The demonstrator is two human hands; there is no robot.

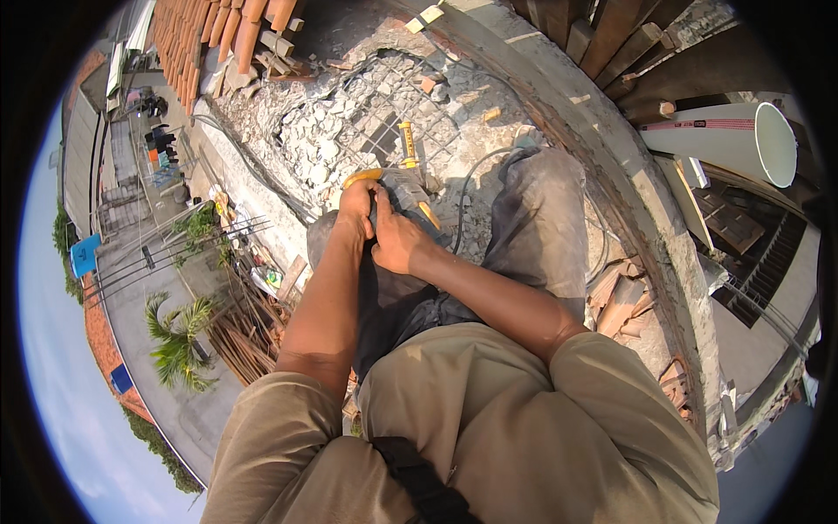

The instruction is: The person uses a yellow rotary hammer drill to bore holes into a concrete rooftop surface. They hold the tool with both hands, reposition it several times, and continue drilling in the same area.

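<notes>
My left hand (356,206) and my right hand (398,243) meet in front of my lap, between my knees. The left fingers are curled in, and the right fingers press against that hand. Whatever they hold, if anything, is too small or hidden to name. Just beyond them a yellow and grey demolition hammer (403,187) lies on broken concrete (330,144). Its curved yellow rear handle is right by my left hand, and a yellow side handle sticks up at the far side. A grid of bare steel bars (384,122) shows through the rubble.
A dark cable (467,179) curls beside my right knee. Along the right runs a concrete ledge (650,201), with a large white pipe (716,135) and timber beams beyond. Roof tiles (188,39) are stacked far left. Past the left edge lies a lower yard with a palm (179,339).
</notes>
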